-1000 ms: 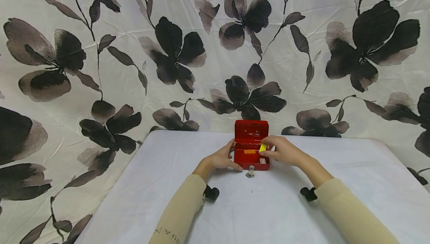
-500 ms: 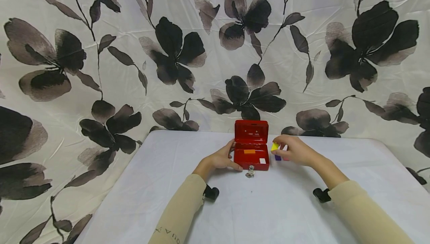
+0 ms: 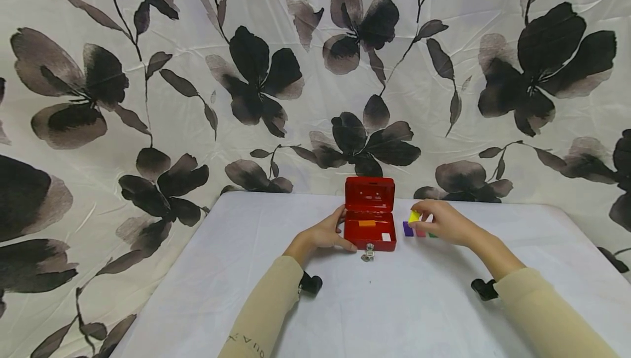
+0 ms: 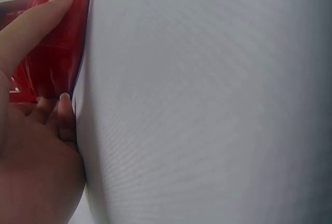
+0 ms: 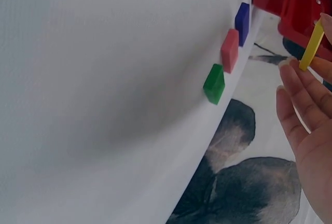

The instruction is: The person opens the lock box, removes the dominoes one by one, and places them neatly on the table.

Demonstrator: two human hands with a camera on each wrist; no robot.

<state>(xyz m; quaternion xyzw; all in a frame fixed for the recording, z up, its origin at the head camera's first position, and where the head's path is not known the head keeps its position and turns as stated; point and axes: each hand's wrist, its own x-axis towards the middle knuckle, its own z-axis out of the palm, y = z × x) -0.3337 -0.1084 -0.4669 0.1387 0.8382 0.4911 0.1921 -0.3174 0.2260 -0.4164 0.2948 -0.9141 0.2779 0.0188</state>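
A small red metal cash box (image 3: 351,244) stands on the table with its lid raised. Inside lie an orange block (image 3: 367,223) and a white block (image 3: 386,237). My left hand (image 3: 322,233) holds the box at its left side, the thumb along the front and the fingers against the side, as the left wrist view shows. My right hand (image 3: 441,221) pinches a yellow block (image 5: 312,45) between thumb and fingertips, held above the table right of the box. Below it, a purple-blue block (image 5: 242,24), a pink block (image 5: 230,51) and a green block (image 5: 214,84) stand in a row.
Keys (image 3: 367,257) hang from the lock at the box's front. A white cloth covers the table (image 3: 394,314), and a floral curtain (image 3: 305,100) hangs behind its far edge.
My right hand has carried the yellow block out from over the box and to the right, above the row of blocks, uncovering the white block. The left hand stays on the box.
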